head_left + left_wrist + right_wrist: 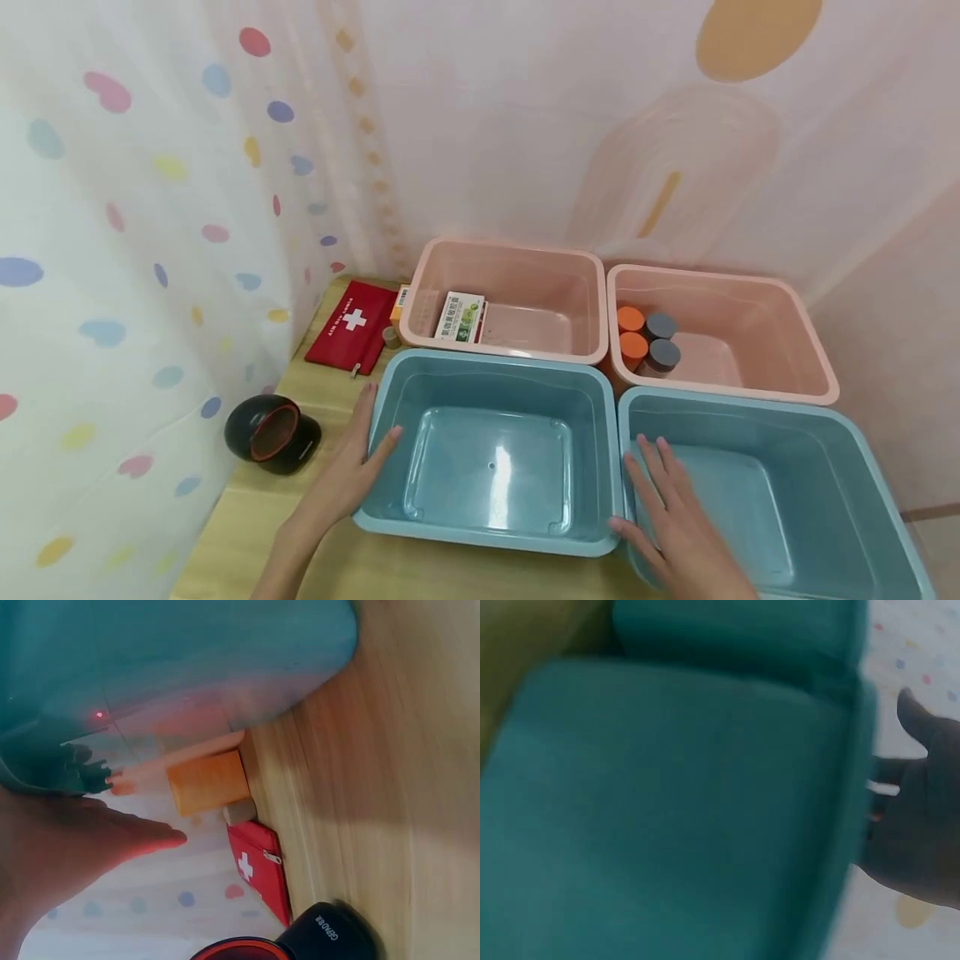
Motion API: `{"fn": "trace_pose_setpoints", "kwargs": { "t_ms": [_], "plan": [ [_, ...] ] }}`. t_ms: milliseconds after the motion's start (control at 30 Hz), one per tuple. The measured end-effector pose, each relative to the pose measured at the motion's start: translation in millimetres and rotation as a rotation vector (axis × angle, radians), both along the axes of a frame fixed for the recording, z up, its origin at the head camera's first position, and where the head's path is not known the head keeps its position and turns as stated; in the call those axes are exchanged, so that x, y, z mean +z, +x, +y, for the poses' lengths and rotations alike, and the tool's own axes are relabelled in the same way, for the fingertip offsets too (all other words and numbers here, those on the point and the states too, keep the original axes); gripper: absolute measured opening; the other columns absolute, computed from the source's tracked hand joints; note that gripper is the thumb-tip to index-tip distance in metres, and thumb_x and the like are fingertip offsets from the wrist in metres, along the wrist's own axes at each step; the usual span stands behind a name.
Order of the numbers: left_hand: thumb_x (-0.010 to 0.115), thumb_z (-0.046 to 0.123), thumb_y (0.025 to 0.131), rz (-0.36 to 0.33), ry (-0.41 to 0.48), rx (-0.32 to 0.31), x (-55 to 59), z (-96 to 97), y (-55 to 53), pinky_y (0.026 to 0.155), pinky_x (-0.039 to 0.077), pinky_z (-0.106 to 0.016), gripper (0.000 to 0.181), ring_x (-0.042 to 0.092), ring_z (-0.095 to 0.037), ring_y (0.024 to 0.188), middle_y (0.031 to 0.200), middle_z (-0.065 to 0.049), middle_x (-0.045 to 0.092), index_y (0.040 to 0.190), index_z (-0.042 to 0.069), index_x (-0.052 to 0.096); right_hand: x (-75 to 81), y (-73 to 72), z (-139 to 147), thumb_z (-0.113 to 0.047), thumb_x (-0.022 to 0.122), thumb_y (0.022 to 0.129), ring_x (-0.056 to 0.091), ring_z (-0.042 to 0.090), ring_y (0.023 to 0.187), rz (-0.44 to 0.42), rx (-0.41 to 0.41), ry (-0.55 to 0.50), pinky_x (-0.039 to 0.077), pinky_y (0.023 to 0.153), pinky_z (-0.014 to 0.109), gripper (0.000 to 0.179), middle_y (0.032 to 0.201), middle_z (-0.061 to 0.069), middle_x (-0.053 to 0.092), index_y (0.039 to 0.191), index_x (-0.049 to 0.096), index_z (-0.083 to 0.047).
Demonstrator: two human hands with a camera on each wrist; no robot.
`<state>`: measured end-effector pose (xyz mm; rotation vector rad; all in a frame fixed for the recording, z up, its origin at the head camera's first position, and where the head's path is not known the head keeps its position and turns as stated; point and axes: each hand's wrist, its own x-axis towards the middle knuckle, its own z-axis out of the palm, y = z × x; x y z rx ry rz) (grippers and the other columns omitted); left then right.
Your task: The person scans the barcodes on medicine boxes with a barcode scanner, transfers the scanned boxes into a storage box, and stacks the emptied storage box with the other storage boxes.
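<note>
Two blue plastic bins stand side by side at the front in the head view. My left hand [341, 471] is at the left side of the left blue bin [487, 537], its fingers extended along the wall and the thumb reaching over the rim. Over the left part of the right blue bin [750, 406], my right hand [678, 521] has its fingers spread and straight, near where the two rims meet. Neither bin has anything in it. The right wrist view is dim and blurred, with the right hand [922, 817] at the bin's edge.
Behind are two pink bins: the left one [517, 358] has a medicine box [459, 317], the right one [795, 396] several orange- and grey-capped bottles [663, 356]. Left lie a red first aid pouch [348, 329], an orange box [210, 784], a small cork-coloured piece [391, 337] and a black rounded object [255, 425].
</note>
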<state>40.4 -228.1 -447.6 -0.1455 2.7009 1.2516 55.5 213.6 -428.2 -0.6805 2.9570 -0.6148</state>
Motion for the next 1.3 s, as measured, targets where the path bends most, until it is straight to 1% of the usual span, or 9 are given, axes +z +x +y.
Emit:
{"fn": "trace_pose_setpoints", "kwargs": {
  "t_ms": [300,600,733,833,933,1033,1100,1200,1300],
  "plan": [
    [0.058,0.022,0.113,0.046,0.057,-0.041,-3.6,-6.5,8.8,0.125,0.021,-0.077,0.087,0.016,-0.061,0.163,0.180,-0.032,0.009,0.174,0.000,0.001,1.8,-0.4,-23.7,-0.033,0.074,0.106,0.016,0.058,0.164,-0.095,-0.130,-0.112,0.036,0.116,0.081,0.062,0.177,0.027,0.029,0.156,0.059,-0.002],
    [0.053,0.000,0.109,0.066,0.156,-0.070,-6.9,-20.8,22.7,0.123,0.016,-0.082,0.087,0.008,-0.062,0.163,0.180,-0.032,0.002,0.175,0.001,-0.004,-6.5,-4.9,-43.2,-0.032,0.080,0.101,0.015,0.057,0.164,-0.010,-0.159,-0.150,0.035,0.117,0.080,0.069,0.176,0.031,0.026,0.151,0.059,0.010],
    [0.054,-0.002,0.107,0.059,0.168,-0.104,-6.0,-25.5,25.3,0.122,0.013,-0.083,0.092,0.003,-0.063,0.163,0.180,-0.033,-0.002,0.174,0.001,-0.007,-15.3,-6.1,-49.0,-0.026,0.091,0.090,0.017,0.058,0.163,0.101,-0.162,-0.166,0.037,0.114,0.081,0.073,0.173,0.034,0.030,0.144,0.062,0.014],
    [0.058,-0.001,0.104,0.070,0.102,-0.120,-2.4,-28.9,27.0,0.122,0.016,-0.082,0.091,0.005,-0.064,0.163,0.179,-0.035,0.000,0.173,-0.004,-0.002,-20.1,-6.6,-50.9,-0.013,0.094,0.084,0.019,0.058,0.163,0.180,-0.155,-0.201,0.040,0.110,0.082,0.067,0.171,0.034,0.033,0.138,0.066,0.015],
    [0.068,0.005,0.101,0.093,-0.065,-0.102,4.9,-32.6,29.1,0.121,0.027,-0.079,0.089,0.016,-0.064,0.161,0.178,-0.037,0.009,0.169,-0.013,0.015,-22.3,-6.9,-52.1,-0.004,0.092,0.079,0.019,0.054,0.164,0.217,-0.150,-0.244,0.040,0.110,0.082,0.061,0.173,0.029,0.035,0.133,0.069,0.015],
    [0.080,0.015,0.094,0.109,-0.257,-0.058,13.7,-35.5,30.2,0.113,0.044,-0.074,0.089,0.031,-0.063,0.156,0.174,-0.040,0.019,0.162,-0.018,0.033,-22.0,-7.4,-51.8,-0.002,0.090,0.079,0.019,0.050,0.166,0.241,-0.131,-0.286,0.035,0.118,0.079,0.057,0.175,0.023,0.035,0.132,0.072,0.012],
    [0.086,0.021,0.090,0.104,-0.340,-0.031,20.1,-37.1,31.6,0.105,0.052,-0.073,0.091,0.037,-0.062,0.154,0.173,-0.039,0.024,0.159,-0.018,0.040,-20.1,-8.0,-50.2,-0.001,0.089,0.080,0.018,0.048,0.167,0.262,-0.107,-0.318,0.026,0.130,0.069,0.055,0.177,0.019,0.034,0.131,0.073,0.011],
    [0.089,0.026,0.086,0.125,-0.393,-0.020,29.2,-38.1,35.8,0.096,0.057,-0.074,0.092,0.040,-0.060,0.153,0.173,-0.038,0.028,0.157,-0.015,0.046,-13.0,-9.5,-44.4,-0.002,0.088,0.081,0.013,0.044,0.170,0.278,-0.064,-0.349,0.014,0.135,0.065,0.050,0.180,0.014,0.030,0.127,0.075,0.011],
    [0.090,0.030,0.084,0.170,-0.432,-0.032,41.4,-35.7,39.3,0.097,0.057,-0.074,0.093,0.040,-0.058,0.154,0.173,-0.035,0.030,0.156,-0.013,0.050,-1.4,-11.5,-35.9,-0.001,0.088,0.079,0.005,0.040,0.171,0.286,-0.033,-0.371,0.006,0.137,0.062,0.047,0.183,0.008,0.023,0.123,0.076,0.014]
  ]
}}
